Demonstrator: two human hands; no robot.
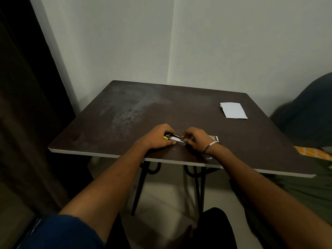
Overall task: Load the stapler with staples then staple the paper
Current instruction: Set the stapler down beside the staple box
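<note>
Near the front edge of the dark brown square counter (125,112), both hands meet over the small black and silver metal stapler with a yellow tip (175,139). On the left side, the left hand (158,136) curls its fingers round the stapler's yellow-tipped end and pins it down on the counter. The stapler's long axis runs left to right, tilted slightly toward the person at its right end, so it spans the gap between the two hands. Its top appears lifted, with the silver channel exposed, though the detail is too small to confirm. At the right end, the right hand (196,139) pinches at the silver channel with curled fingertips; whether a strip of staples sits between those fingertips cannot be told. A metal bangle (212,145) circles the right wrist. Just beyond that wrist lies a small pale object (214,137), possibly the staple box, mostly hidden. Well apart, toward the far right corner of the counter, lies the folded white paper (233,110), flat and untouched. Judgement: the loading step is in hand, and stapling is not yet begun. The paper lies ahead and to the right of both hands, so the right hand is the nearer one to fetch it, while the left hand is placed to keep the stapler.
</note>
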